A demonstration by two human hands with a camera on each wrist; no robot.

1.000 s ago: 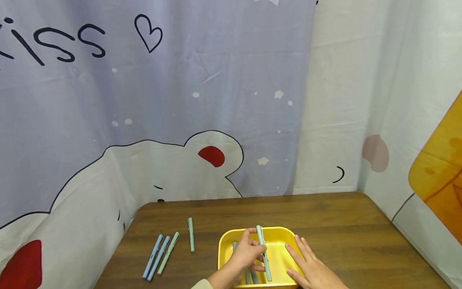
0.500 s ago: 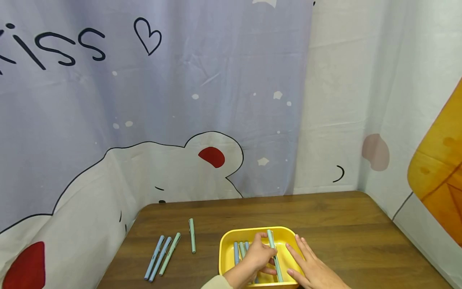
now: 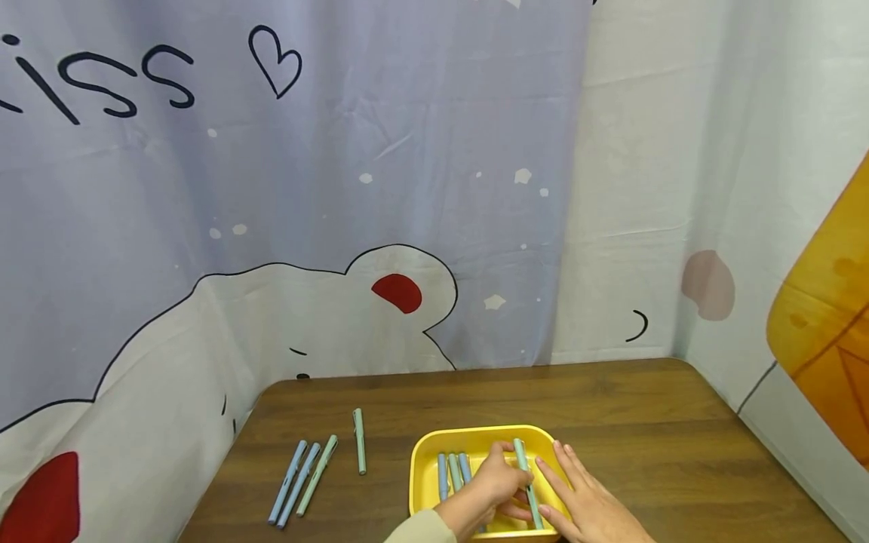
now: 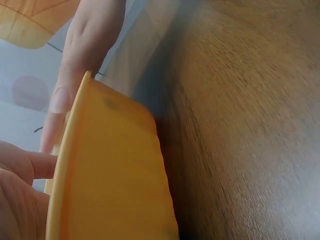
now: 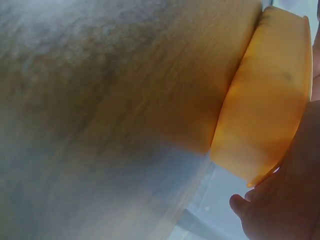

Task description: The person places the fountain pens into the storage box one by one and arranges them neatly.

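Pale green pen (image 3: 532, 495) was within the yellow tray (image 3: 478, 431), between the two hands, its long axis running away from the person and leaning slightly to the left at the far end. From the left, two blue pens (image 3: 287, 483) and one green pen (image 3: 316, 476) lay side by side on the table (image 3: 631, 437), with a single green pen (image 3: 360, 443) standing a little apart from them, also lying flat. In the tray's left part were three more pens (image 3: 454, 473), partly covered by the left hand (image 3: 498, 483). This hand was the nearer one: its thumb and fingers pinched the pale green pen around the middle. Whether the pen touched the tray floor, I could not tell. At the right rim, the right hand (image 3: 591, 505) kept its fingers straight and spread, holding no pen.
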